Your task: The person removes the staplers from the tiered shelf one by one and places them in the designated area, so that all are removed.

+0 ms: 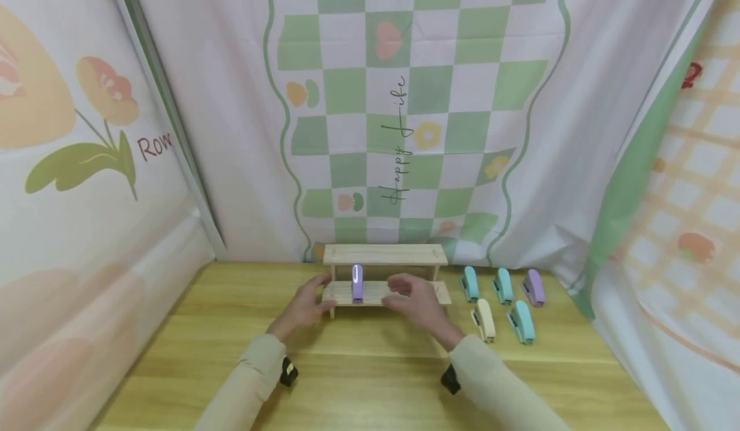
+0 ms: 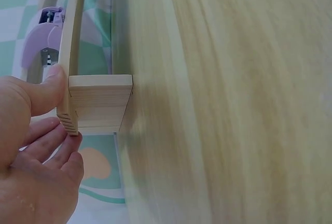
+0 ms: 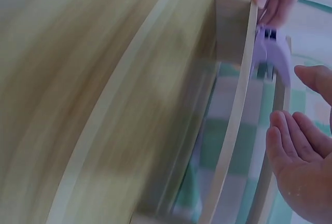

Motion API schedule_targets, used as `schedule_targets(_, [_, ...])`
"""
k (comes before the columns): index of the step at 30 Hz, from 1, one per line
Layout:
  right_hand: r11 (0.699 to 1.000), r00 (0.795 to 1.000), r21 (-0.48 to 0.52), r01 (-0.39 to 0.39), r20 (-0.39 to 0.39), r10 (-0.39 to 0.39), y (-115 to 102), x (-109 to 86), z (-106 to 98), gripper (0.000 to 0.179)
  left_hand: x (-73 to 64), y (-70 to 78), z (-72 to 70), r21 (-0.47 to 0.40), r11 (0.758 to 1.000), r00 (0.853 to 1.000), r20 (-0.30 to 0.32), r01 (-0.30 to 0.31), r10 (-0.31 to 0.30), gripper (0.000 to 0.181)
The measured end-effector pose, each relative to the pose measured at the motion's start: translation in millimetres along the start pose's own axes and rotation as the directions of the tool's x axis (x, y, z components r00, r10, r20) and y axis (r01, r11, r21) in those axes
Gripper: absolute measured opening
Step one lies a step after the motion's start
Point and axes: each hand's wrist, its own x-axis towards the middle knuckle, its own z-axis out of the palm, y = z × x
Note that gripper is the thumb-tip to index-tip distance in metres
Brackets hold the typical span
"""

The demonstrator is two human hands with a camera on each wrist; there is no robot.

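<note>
A small two-tier wooden shelf [image 1: 376, 293] stands at the table's back edge. On the left part of its lower board is a purple stapler [image 1: 357, 284], also visible as a purple stapler [image 2: 43, 40] in the left wrist view. My left hand [image 1: 303, 306] holds the left end of that lower board, thumb on one side and fingertips on the other. Over the board, right of the stapler, my right hand [image 1: 413, 299] hovers with fingers spread from the thumb. Nothing is between them in the right wrist view, where the hand [image 3: 306, 141] is apart from the stapler.
To the shelf's right, several staplers stand on the wooden table [image 1: 370, 379]: teal ones, such as the front teal stapler [image 1: 522, 322], a cream stapler [image 1: 484, 320] and another purple stapler [image 1: 534, 287]. A patterned curtain [image 1: 405, 116] hangs behind the shelf.
</note>
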Motion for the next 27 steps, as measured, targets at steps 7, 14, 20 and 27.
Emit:
schedule_targets(7, [0.998,0.999,0.068,-0.014,-0.044,0.017,-9.0,19.5,40.0,0.048,0.5,0.5,1.3,0.023,0.999,0.999,0.001,-0.033,0.033,0.065])
schedule_targets(14, [0.986,0.993,0.150,-0.070,-0.083,0.083,-18.5,29.3,62.4,0.044,0.8,0.9,1.3,0.028,1.000,1.000,-0.002,-0.014,0.014,0.065])
schedule_targets(20, [0.980,0.986,0.189,-0.062,-0.141,0.090,-21.7,33.7,70.4,0.039,0.4,2.1,1.6,0.035,0.999,1.000,0.008,-0.010,0.010,0.064])
schedule_targets(27, [0.975,0.990,0.207,-0.084,-0.095,0.105,-14.7,28.7,64.2,0.037,0.5,-0.1,2.0,0.029,0.999,1.000,-0.009,-0.016,0.016,0.064])
